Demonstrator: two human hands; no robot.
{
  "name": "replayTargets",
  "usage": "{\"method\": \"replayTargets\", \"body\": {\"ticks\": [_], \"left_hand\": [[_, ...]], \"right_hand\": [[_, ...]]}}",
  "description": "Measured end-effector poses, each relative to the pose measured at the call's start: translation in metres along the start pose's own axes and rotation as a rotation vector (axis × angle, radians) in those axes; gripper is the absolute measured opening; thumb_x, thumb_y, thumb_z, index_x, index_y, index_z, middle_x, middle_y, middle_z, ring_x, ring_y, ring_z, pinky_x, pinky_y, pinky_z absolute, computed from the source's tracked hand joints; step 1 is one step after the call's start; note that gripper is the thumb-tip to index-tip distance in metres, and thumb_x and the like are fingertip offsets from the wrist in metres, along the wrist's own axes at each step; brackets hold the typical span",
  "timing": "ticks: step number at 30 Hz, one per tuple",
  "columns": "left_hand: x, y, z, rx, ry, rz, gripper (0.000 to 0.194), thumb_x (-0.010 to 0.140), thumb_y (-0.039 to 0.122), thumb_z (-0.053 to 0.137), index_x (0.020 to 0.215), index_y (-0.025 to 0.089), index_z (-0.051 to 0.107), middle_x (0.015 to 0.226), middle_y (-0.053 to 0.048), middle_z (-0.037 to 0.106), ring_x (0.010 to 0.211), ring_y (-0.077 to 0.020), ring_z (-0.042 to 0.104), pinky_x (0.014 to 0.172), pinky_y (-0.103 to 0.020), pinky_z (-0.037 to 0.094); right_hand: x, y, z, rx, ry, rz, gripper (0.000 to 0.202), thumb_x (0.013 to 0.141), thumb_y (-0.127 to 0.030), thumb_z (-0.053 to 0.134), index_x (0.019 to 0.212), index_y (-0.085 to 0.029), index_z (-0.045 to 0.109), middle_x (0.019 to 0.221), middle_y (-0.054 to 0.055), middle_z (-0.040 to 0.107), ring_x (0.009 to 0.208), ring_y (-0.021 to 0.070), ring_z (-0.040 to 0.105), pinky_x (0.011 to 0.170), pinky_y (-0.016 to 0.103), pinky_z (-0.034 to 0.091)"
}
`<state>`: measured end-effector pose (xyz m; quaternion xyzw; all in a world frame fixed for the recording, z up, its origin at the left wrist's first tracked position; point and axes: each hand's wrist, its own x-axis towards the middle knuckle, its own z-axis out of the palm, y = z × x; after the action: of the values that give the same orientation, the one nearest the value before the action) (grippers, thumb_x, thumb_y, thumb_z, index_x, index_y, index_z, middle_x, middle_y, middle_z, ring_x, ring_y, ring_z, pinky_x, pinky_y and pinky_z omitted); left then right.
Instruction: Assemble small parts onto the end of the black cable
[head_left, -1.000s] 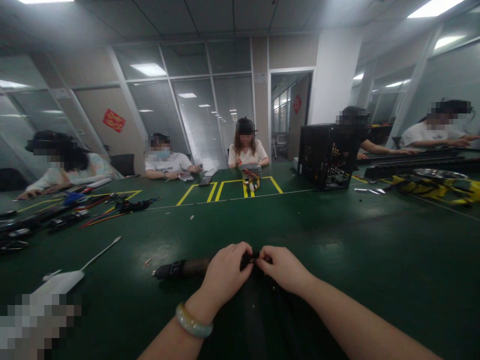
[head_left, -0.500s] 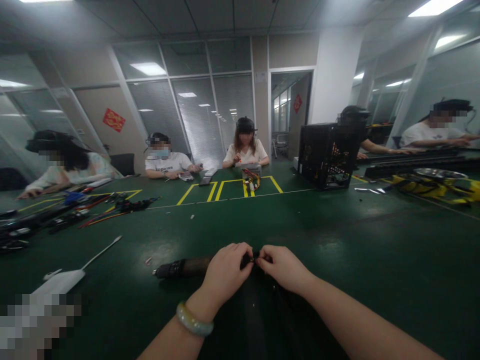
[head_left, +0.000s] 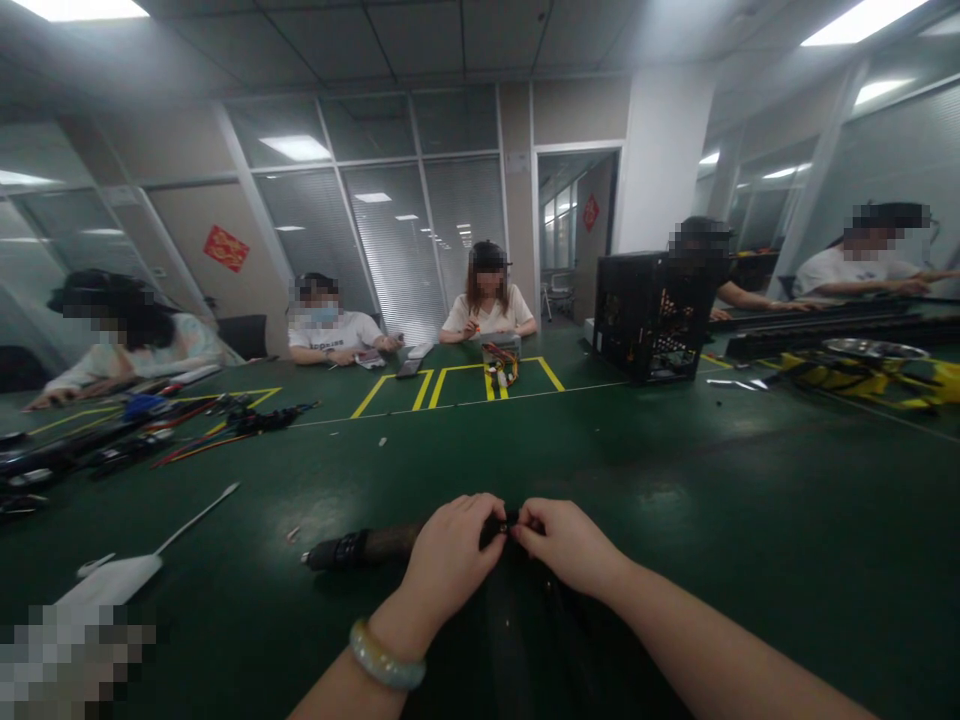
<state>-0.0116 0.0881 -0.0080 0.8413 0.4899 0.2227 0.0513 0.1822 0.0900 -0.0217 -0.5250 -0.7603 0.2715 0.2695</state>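
Observation:
An electric screwdriver [head_left: 360,549], dark with a greyish-brown barrel, lies sideways just above the table, its metal tip facing left. My left hand [head_left: 456,550] is closed over its rear part and hides that end. Against the fingertips of the left hand, my right hand [head_left: 559,535] is closed in a pinch at the screwdriver's right end. A small dark piece sits between the fingertips of both hands, mostly covered, and I cannot tell what it is. A pale bangle [head_left: 384,660] is on my left wrist.
The green table [head_left: 637,480] bears a black computer case [head_left: 641,318] at the back right. Cables and black parts [head_left: 255,412] lie left; a white device with a cord [head_left: 112,580] is front left. A power supply [head_left: 501,350] stands before a co-worker [head_left: 487,300]. Several other people sit around.
The whole view has shifted slightly. Both hands keep the same grip at the screwdriver's rear end, with hardly any visible finger movement.

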Motion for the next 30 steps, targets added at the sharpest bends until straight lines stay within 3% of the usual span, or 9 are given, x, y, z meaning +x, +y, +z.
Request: {"method": "replayTargets", "body": {"ticks": [7, 12, 21, 27, 30], "left_hand": [[0.0005, 0.0003, -0.0011, -0.015, -0.009, 0.050, 0.013, 0.082, 0.019, 0.060, 0.094, 0.026, 0.062, 0.108, 0.000, 0.066, 0.102, -0.0196, 0.059, 0.094, -0.036, 0.044], [0.0007, -0.0011, 0.0019, -0.023, 0.015, -0.008, 0.022, 0.080, 0.020, 0.062, 0.101, 0.025, 0.059, 0.105, 0.000, 0.066, 0.098, -0.0203, 0.060, 0.090, -0.036, 0.045], [0.0012, -0.0029, 0.0016, -0.016, -0.001, 0.060, 0.013, 0.081, 0.019, 0.061, 0.092, 0.025, 0.061, 0.105, 0.001, 0.066, 0.100, -0.0200, 0.059, 0.093, -0.036, 0.044], [0.0002, -0.0026, 0.0020, -0.030, 0.026, 0.007, 0.019, 0.081, 0.022, 0.062, 0.099, 0.025, 0.058, 0.103, 0.000, 0.065, 0.096, -0.0203, 0.060, 0.090, -0.037, 0.045], [0.0000, -0.0028, 0.0021, -0.028, 0.017, 0.025, 0.013, 0.081, 0.020, 0.061, 0.094, 0.025, 0.059, 0.104, 0.001, 0.065, 0.098, -0.0199, 0.060, 0.090, -0.037, 0.045]], "right_hand": [[-0.0015, -0.0026, -0.0025, 0.005, -0.010, 0.003, 0.018, 0.089, -0.031, 0.055, 0.081, -0.021, 0.067, 0.074, 0.000, 0.067, 0.066, 0.0133, 0.058, 0.058, 0.022, 0.033], [-0.0011, -0.0029, -0.0019, -0.008, -0.012, 0.014, 0.018, 0.089, -0.032, 0.055, 0.080, -0.020, 0.066, 0.072, -0.001, 0.066, 0.064, 0.0125, 0.057, 0.056, 0.022, 0.032], [0.0005, -0.0007, 0.0000, -0.012, 0.004, -0.007, 0.018, 0.088, -0.032, 0.055, 0.079, -0.021, 0.066, 0.071, -0.001, 0.066, 0.065, 0.0130, 0.056, 0.058, 0.022, 0.032], [-0.0005, -0.0016, -0.0016, -0.023, -0.006, 0.002, 0.019, 0.089, -0.034, 0.055, 0.080, -0.022, 0.066, 0.071, -0.001, 0.066, 0.064, 0.0129, 0.056, 0.058, 0.023, 0.031], [-0.0010, -0.0026, -0.0025, -0.023, -0.008, -0.005, 0.019, 0.089, -0.034, 0.055, 0.080, -0.022, 0.066, 0.072, -0.001, 0.066, 0.065, 0.0127, 0.056, 0.058, 0.022, 0.031]]}}
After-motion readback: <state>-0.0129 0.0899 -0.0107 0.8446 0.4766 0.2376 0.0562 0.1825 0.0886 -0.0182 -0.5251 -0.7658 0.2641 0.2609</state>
